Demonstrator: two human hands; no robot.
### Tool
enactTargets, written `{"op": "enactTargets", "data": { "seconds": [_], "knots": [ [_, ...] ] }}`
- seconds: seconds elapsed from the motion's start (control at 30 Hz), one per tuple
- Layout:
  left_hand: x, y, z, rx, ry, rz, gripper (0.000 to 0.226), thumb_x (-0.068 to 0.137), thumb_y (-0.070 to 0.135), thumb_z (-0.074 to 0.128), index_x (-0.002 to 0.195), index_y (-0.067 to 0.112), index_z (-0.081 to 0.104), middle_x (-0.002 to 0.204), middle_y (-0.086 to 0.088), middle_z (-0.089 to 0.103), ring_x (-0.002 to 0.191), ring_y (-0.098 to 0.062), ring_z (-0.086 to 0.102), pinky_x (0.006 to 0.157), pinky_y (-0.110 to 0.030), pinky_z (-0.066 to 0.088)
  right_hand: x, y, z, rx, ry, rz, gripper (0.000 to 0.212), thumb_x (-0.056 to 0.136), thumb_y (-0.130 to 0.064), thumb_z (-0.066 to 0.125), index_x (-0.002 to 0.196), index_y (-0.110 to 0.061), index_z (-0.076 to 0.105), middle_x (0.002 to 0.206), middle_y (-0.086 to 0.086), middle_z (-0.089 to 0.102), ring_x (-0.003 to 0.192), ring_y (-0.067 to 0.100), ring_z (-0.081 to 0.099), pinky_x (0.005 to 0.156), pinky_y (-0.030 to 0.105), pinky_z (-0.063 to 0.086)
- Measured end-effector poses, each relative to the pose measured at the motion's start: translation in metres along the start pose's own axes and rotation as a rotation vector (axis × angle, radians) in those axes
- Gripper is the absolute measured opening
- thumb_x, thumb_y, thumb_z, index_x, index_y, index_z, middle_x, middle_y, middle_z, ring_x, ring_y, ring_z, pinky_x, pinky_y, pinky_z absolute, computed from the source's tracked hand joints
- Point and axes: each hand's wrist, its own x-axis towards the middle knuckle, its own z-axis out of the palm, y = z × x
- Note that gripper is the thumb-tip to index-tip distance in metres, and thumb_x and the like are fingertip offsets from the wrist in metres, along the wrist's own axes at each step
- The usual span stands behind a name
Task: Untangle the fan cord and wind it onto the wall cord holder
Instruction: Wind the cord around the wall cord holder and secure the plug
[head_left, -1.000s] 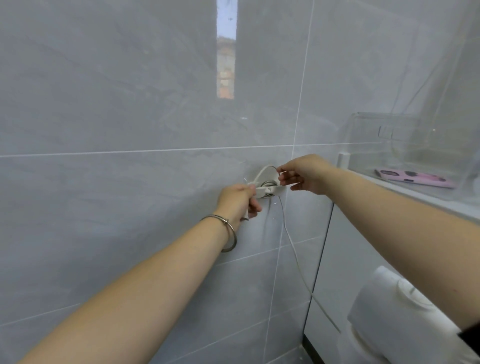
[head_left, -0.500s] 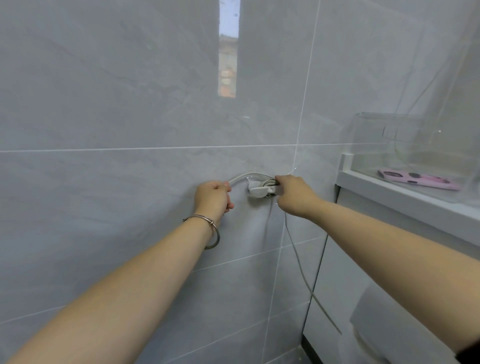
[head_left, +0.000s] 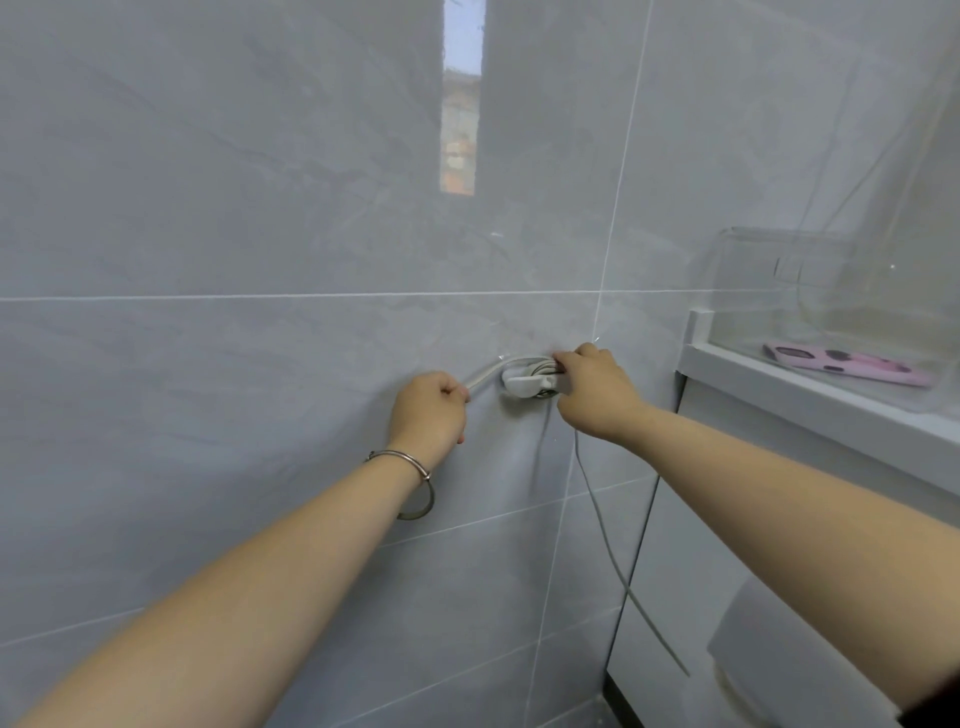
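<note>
Gripping cord (head_left: 485, 373), left hand (head_left: 428, 410) (holder (head_left: 524, 385) beside)

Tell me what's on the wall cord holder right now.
Several turns of the white cord lie wound on the cord holder. The right hand covers its right end, so how the cord runs there is hidden.
</note>
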Motion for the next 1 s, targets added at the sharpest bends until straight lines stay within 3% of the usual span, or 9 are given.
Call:
{"op": "enactTargets", "data": {
  "seconds": [0.17, 0.3, 0.4, 0.63, 1.0],
  "knots": [
    [-0.001, -0.007, -0.009, 0.396, 0.046, 0.172, 0.020, 0.090, 0.020, 0.050, 0.086, 0.008, 0.065, 0.086, -0.014, 0.067, 0.088, -0.035, 0.061, 0.070, -0.033, 0.045, -0.003, -0.002, 0.000, 0.088, 0.034, -0.040, 0.052, 0.080, -0.003, 0.046, 0.131, -0.011, 0.045, 0.123, 0.012, 0.047, 0.118, 0.030, 0.041, 0.099, 0.037, 0.039],
    [-0.008, -0.010, -0.006, 0.881, -0.020, 0.357, 0.021, 0.092, 0.016, 0.043, 0.099, 0.011, 0.062, 0.104, -0.013, 0.066, 0.097, -0.035, 0.060, 0.071, -0.035, 0.045, -0.004, -0.004, 0.002, 0.091, 0.028, -0.087, 0.055, 0.080, -0.002, 0.046, 0.134, -0.012, 0.042, 0.129, 0.011, 0.044, 0.119, 0.029, 0.042, 0.098, 0.036, 0.040],
    [-0.016, -0.012, 0.002, 1.064, -0.103, 0.418, 0.027, 0.090, 0.007, 0.040, 0.108, 0.011, 0.060, 0.110, -0.013, 0.065, 0.103, -0.036, 0.060, 0.077, -0.037, 0.048, -0.003, -0.002, 0.002, 0.097, 0.024, -0.090, 0.055, 0.080, -0.001, 0.046, 0.134, -0.014, 0.042, 0.129, 0.010, 0.044, 0.117, 0.028, 0.045, 0.092, 0.033, 0.042],
    [-0.024, -0.016, 0.029, 1.124, -0.196, 0.435, 0.030, 0.089, 0.002, 0.038, 0.108, 0.008, 0.060, 0.113, -0.014, 0.064, 0.106, -0.035, 0.060, 0.081, -0.037, 0.048, 0.005, 0.001, -0.001, 0.107, -0.008, -0.096, 0.052, 0.081, 0.001, 0.044, 0.130, -0.014, 0.046, 0.124, 0.008, 0.045, 0.108, 0.028, 0.051, 0.084, 0.029, 0.041],
    [-0.024, -0.022, 0.075, 0.972, -0.253, 0.377, 0.026, 0.085, -0.003, 0.041, 0.098, 0.004, 0.063, 0.106, -0.016, 0.066, 0.098, -0.035, 0.061, 0.074, -0.036, 0.046, 0.014, 0.011, 0.002, 0.046, 0.008, -0.168, 0.043, 0.088, -0.002, 0.047, 0.128, -0.017, 0.053, 0.117, 0.007, 0.048, 0.103, 0.028, 0.055, 0.085, 0.033, 0.045]
  ]
}}
